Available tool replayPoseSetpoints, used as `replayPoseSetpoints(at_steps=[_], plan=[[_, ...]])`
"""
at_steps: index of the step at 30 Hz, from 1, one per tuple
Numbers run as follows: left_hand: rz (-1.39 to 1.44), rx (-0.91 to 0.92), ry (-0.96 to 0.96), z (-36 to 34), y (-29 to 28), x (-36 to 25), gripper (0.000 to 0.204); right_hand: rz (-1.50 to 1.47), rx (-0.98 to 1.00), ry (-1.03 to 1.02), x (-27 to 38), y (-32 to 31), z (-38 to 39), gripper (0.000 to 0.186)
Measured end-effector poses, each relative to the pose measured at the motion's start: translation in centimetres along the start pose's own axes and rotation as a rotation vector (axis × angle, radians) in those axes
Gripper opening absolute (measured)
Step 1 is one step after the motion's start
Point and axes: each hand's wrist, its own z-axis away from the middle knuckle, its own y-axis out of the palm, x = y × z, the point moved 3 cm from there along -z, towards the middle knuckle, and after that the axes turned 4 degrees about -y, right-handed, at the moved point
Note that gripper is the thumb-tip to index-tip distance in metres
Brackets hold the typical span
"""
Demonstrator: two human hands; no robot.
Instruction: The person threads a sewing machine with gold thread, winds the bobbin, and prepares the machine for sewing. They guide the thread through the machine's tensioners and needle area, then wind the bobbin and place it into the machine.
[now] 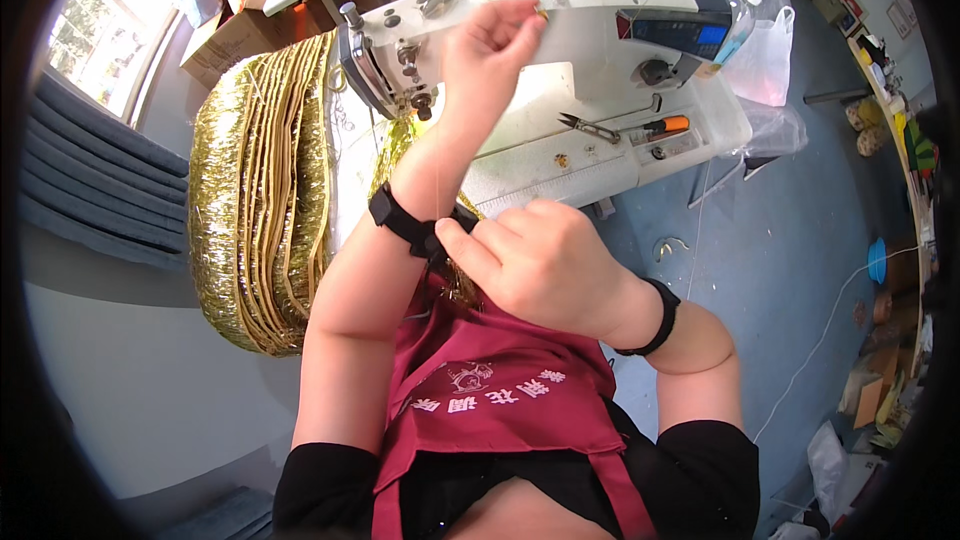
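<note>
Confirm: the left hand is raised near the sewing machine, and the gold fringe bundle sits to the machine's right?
Wrong side: the head view shows the gold fringe bundle left of the sewing machine. The left hand is raised near the machine, as stated.

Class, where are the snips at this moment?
In the head view, the snips lie right of centre in the upper half, on the white machine bed, beyond the right hand and just left of the orange-handled tool.
</note>
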Motion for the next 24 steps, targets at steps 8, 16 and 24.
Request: replayPoseSetpoints(at_steps=[8,16,24], plan=[[-0.843,-0.138,0.348,-4.2,-1.7,-3.6,0.02,-0.019,-0.051,0.011,-0.5,0.4,-0.4,0.026],[-0.915,-0.071,0.366,-5.6,-1.3,-3.4,0.02,-0.058,-0.087,0.018,-1.1,0.9,-0.2,0.025],[-1.058,-0.15,0.496,-5.6,-0.7,-2.4,0.022,-0.093,-0.057,0.045,-2.1,0.9,0.4,0.026]])
